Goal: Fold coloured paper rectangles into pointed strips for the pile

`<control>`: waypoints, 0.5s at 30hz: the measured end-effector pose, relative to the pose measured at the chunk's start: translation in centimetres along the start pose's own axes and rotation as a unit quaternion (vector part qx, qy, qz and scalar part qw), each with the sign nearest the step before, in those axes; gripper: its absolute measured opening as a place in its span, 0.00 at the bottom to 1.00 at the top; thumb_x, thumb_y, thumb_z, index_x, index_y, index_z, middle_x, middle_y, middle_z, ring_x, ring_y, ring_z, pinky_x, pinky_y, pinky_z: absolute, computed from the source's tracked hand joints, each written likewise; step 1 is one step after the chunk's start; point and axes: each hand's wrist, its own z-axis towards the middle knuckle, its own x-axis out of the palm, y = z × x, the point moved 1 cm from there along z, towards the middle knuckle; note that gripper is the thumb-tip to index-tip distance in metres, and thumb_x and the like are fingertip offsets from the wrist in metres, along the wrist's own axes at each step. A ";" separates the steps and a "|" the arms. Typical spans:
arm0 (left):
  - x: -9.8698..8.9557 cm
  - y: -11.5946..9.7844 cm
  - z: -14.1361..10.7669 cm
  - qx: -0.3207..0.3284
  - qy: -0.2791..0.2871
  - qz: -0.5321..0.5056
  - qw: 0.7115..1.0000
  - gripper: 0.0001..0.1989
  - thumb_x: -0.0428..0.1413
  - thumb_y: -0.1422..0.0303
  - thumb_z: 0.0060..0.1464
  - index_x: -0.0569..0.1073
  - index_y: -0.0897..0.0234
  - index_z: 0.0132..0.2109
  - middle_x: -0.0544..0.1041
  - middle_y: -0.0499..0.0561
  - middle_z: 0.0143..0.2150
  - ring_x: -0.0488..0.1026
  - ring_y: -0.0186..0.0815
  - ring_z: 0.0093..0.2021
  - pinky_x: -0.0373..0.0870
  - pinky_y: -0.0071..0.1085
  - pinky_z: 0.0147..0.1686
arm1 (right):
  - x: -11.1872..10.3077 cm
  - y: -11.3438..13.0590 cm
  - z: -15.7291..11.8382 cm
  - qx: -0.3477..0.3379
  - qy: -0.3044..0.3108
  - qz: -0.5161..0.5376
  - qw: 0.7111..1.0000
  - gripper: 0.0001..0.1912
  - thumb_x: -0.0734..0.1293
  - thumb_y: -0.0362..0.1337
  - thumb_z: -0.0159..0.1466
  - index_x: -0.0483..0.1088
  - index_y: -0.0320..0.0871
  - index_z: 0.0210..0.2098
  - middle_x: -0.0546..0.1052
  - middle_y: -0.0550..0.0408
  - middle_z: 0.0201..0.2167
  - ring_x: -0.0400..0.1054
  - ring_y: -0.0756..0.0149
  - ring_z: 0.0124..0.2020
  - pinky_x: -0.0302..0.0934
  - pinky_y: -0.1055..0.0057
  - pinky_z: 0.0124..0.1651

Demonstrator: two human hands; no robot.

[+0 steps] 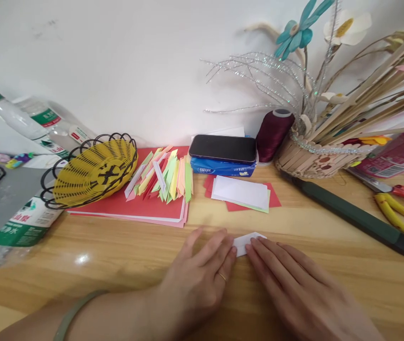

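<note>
A small piece of folded white paper (pixel 247 243) lies on the wooden table between my hands. My left hand (pixel 202 274) has its thumb and index finger closed on the paper's left end, with the other fingers bent and spread. At the right part, my right hand (pixel 294 279) presses its thumb and fingertips together on the paper, its other fingers stretched out side by side. The fingers cover both ends of the paper. Just behind it rests a small stack of white, green and red paper slips (pixel 241 192).
A heap of folded coloured strips (pixel 166 175) lies on red sheets (pixel 134 208), beside a yellow basket (pixel 95 170). A phone (pixel 223 148) tops a blue tissue pack (pixel 223 166). Farther right are a thread spool (pixel 275 135), a dark green-handled tool (pixel 351 213) and scissors (pixel 401 203).
</note>
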 end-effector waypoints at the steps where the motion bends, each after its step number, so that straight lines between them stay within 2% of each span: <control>1: 0.0 0.0 0.0 0.004 0.008 0.010 1.000 0.16 0.41 0.75 0.63 0.70 0.68 0.51 0.73 0.53 0.53 0.61 0.41 0.58 0.47 0.44 0.59 | 0.0 0.0 0.0 0.011 0.005 0.006 1.000 0.25 0.54 0.23 0.56 0.65 0.33 0.52 0.72 0.41 0.51 0.65 0.54 0.53 0.65 0.63 0.49; 4: -0.1 -0.2 -0.1 0.023 0.037 0.027 0.999 0.17 0.41 0.73 0.63 0.69 0.69 0.54 0.70 0.55 0.56 0.56 0.44 0.61 0.45 0.49 0.59 | 0.0 0.2 0.2 0.026 0.009 0.023 0.999 0.27 0.54 0.24 0.57 0.63 0.35 0.55 0.69 0.44 0.55 0.61 0.56 0.57 0.64 0.64 0.52; 7: -0.1 -0.2 -0.2 0.026 0.062 0.025 0.997 0.18 0.41 0.68 0.64 0.67 0.70 0.55 0.67 0.56 0.59 0.51 0.46 0.64 0.41 0.52 0.60 | 0.3 0.5 0.5 0.011 0.025 0.038 0.999 0.24 0.55 0.28 0.60 0.63 0.33 0.55 0.67 0.43 0.56 0.61 0.56 0.57 0.64 0.63 0.52; 11: -0.2 0.2 -0.4 0.027 0.099 0.002 0.995 0.21 0.43 0.61 0.64 0.65 0.69 0.57 0.65 0.56 0.60 0.50 0.45 0.65 0.43 0.51 0.61 | 0.4 0.4 0.4 0.010 0.045 0.056 0.997 0.24 0.58 0.38 0.63 0.63 0.31 0.56 0.67 0.40 0.56 0.63 0.55 0.55 0.67 0.61 0.49; 15: -0.5 0.9 -0.7 0.026 0.106 -0.026 0.994 0.20 0.45 0.61 0.63 0.64 0.65 0.58 0.65 0.54 0.60 0.48 0.44 0.66 0.42 0.54 0.61 | 0.5 0.1 -0.2 0.017 0.050 0.083 0.995 0.26 0.59 0.37 0.62 0.60 0.33 0.58 0.64 0.42 0.58 0.62 0.56 0.56 0.65 0.61 0.51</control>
